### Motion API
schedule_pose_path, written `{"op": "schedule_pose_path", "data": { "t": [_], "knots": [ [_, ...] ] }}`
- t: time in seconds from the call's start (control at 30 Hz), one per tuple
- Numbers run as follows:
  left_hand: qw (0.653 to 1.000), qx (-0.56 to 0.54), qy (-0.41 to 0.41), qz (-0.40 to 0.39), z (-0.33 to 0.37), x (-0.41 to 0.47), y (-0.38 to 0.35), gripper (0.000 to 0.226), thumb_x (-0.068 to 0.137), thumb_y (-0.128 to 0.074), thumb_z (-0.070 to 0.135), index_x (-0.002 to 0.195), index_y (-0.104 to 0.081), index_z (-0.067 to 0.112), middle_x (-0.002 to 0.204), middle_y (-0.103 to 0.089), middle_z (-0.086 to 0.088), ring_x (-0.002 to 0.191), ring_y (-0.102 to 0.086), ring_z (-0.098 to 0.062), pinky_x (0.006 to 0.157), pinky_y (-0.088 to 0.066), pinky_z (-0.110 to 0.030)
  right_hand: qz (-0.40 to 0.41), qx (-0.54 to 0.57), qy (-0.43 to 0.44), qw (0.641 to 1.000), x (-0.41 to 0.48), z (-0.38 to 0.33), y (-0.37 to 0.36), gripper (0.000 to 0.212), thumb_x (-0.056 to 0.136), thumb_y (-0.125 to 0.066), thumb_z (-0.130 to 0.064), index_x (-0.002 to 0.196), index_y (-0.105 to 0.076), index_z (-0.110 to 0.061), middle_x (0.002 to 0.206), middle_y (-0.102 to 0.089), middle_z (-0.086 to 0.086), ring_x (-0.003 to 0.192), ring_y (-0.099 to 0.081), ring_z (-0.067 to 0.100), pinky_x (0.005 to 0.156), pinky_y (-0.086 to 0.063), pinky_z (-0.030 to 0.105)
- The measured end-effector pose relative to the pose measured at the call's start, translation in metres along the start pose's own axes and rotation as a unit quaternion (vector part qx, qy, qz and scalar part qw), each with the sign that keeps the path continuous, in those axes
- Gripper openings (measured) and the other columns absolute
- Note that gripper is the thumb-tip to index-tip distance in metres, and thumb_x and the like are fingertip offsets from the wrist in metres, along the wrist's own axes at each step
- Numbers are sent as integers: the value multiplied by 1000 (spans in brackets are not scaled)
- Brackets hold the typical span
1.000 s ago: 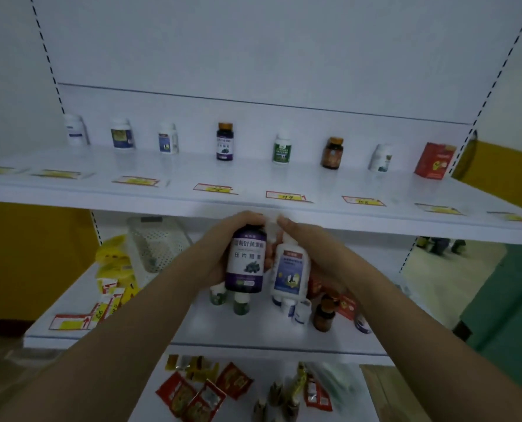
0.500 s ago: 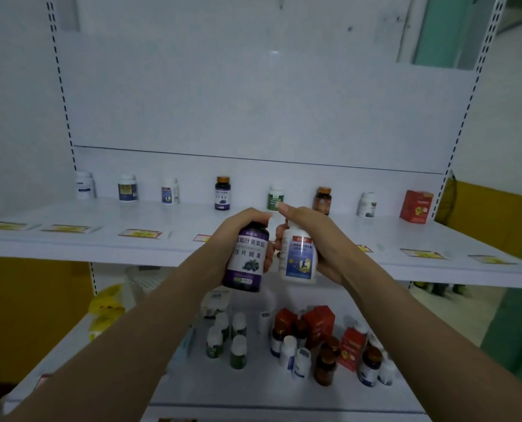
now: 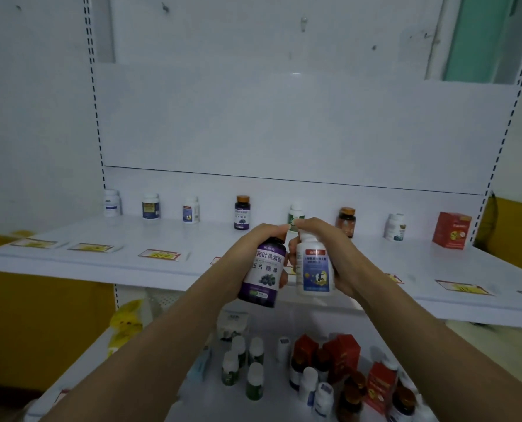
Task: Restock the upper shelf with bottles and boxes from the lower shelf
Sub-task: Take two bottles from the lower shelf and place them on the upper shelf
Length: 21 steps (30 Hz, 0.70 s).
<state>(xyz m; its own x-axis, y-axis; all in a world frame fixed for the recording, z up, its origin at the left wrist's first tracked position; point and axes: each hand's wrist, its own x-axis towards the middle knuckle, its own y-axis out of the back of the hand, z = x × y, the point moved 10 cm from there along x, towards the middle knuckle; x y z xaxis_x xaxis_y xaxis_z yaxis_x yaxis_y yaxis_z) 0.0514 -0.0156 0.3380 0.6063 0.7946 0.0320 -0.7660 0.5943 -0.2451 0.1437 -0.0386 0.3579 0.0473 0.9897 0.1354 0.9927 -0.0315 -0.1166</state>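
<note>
Upper shelf (image 3: 192, 236) ahead: my left hand (image 3: 250, 251) grips purple bottle (image 3: 264, 272), right hand (image 3: 342, 257) grips white bottle (image 3: 314, 269); I'd set both upright, labels outward.

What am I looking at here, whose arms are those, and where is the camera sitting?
There is no machine here. This is one picture from a camera worn on a person's head, looking forward and down, so the two bare arms are that person's own. The left hand grips a dark purple bottle with blueberries on its label. The right hand grips a white bottle with a blue label. Both are held up in front of the upper shelf, where a row of bottles and a red box stand along the back, with yellow price tags near the front edge. Below, the lower shelf holds more bottles and red boxes.
</note>
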Motion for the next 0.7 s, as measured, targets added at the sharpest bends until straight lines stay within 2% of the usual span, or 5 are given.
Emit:
{"op": "schedule_pose_path", "data": {
  "t": [0.23,0.43,0.6,0.7],
  "knots": [
    [998,20,-39,45,21,0,36,25,82,-64,35,81,-50,14,64,-61,-12,45,-58,-24,50,-51,-28,-43,18,-22,999,29,3,-25,31,86,-51,-30,66,-59,-8,59,-61,7,47,-56,16,55,-49,23],
    [988,31,-91,119,41,-12,79,22,83,-67,33,85,-53,16,68,-64,-10,53,-62,-24,60,-54,-32,-74,49,-58,994,52,15,-53,21,86,-50,-24,72,-53,-9,58,-60,6,46,-55,16,51,-50,22],
    [981,74,-105,146,51,-3,109,21,82,-68,33,90,-60,15,81,-69,-7,71,-66,-20,68,-54,-32,-74,39,-49,995,72,19,-62,19,88,-48,-21,75,-52,-9,61,-59,7,46,-55,15,48,-51,20],
    [976,117,-104,153,60,19,125,31,80,-70,37,98,-64,12,84,-68,0,78,-64,-16,75,-54,-32,-62,-2,-39,997,93,21,-58,19,87,-49,-22,74,-54,-9,61,-61,6,48,-57,15,53,-50,23]
  ]
}}
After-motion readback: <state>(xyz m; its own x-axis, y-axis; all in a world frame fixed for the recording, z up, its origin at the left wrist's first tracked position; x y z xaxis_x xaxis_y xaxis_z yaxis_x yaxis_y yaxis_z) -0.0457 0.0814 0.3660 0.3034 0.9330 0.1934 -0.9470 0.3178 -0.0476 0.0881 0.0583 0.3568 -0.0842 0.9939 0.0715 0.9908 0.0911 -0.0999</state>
